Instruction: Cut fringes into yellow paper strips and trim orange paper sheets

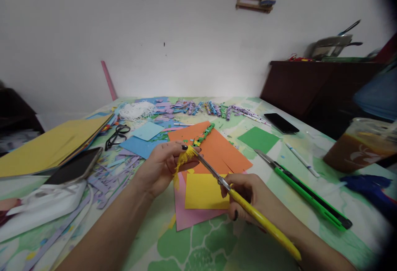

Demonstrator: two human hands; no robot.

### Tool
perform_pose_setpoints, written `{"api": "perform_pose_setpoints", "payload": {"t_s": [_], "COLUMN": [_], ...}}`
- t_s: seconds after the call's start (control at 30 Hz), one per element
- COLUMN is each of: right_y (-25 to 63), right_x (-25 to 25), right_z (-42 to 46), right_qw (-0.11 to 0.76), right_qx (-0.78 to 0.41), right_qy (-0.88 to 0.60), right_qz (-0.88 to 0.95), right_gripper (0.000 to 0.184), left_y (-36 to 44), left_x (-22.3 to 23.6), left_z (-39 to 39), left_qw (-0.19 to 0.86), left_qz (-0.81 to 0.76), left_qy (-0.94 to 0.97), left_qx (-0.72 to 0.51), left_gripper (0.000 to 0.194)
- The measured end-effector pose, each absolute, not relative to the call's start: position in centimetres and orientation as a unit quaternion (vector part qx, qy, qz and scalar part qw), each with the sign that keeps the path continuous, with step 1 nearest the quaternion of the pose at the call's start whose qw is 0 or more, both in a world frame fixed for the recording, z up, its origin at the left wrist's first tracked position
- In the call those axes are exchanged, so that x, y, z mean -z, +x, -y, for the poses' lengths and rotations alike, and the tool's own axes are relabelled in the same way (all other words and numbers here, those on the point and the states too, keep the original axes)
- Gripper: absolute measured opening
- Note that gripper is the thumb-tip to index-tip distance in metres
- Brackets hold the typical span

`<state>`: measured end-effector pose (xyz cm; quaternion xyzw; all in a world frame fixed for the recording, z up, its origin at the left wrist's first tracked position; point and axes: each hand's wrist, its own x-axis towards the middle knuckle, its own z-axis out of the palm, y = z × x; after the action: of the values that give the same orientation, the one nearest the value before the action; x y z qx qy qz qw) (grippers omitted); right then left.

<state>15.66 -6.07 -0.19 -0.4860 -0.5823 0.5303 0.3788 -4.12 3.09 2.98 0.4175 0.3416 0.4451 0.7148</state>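
Observation:
My left hand pinches a fringed yellow paper strip between thumb and fingers, its cut edge hanging down. In my right hand is a pair of scissors with yellow handles, seen edge-on. The blade tips reach the strip beside my left fingertips; whether the blades are apart I cannot tell. Below my hands lie a yellow paper sheet, a pink sheet and an orange sheet. A green curled paper piece rests on the orange sheet, just beyond my left hand.
To the right lie a green box cutter, a marker, a green paper square, a black phone and a drink cup. Leftward are glasses, another phone, yellow sheets and purple scraps.

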Motion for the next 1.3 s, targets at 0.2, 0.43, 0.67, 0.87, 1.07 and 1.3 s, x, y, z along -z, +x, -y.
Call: {"api": "perform_pose_setpoints", "payload": {"t_s": [0.2, 0.43, 0.67, 0.87, 1.07, 1.3], "right_y": [15.63, 15.69, 15.66, 15.51, 15.64, 15.64], "right_x": [0.2, 0.24, 0.03, -0.07, 0.14, 0.12], "right_z": [6.03, 6.05, 6.17, 6.0, 6.05, 6.0], "right_qw": [0.385, 0.382, 0.388, 0.385, 0.374, 0.38], "right_qx": [-0.525, -0.525, -0.528, -0.541, -0.524, -0.534], "right_qy": [-0.48, -0.485, -0.482, -0.481, -0.494, -0.485], "right_qz": [0.588, 0.585, 0.582, 0.572, 0.585, 0.579], "right_gripper": [0.026, 0.028, 0.03, 0.026, 0.022, 0.027], "left_y": [-4.15, -4.03, -4.04, -4.02, -4.08, -4.08], "left_x": [-3.0, -3.01, -2.99, -2.96, -2.83, -2.89], "left_z": [-3.0, -3.1, -3.1, -3.17, -3.18, -3.18], "left_qw": [0.709, 0.704, 0.699, 0.696, 0.7, 0.7], "left_qz": [-0.346, -0.354, -0.36, -0.362, -0.355, -0.355], "left_qy": [0.43, 0.431, 0.437, 0.44, 0.44, 0.439], "left_qx": [-0.44, -0.44, -0.436, -0.437, -0.437, -0.438], "left_gripper": [0.007, 0.012, 0.014, 0.015, 0.018, 0.015]}}
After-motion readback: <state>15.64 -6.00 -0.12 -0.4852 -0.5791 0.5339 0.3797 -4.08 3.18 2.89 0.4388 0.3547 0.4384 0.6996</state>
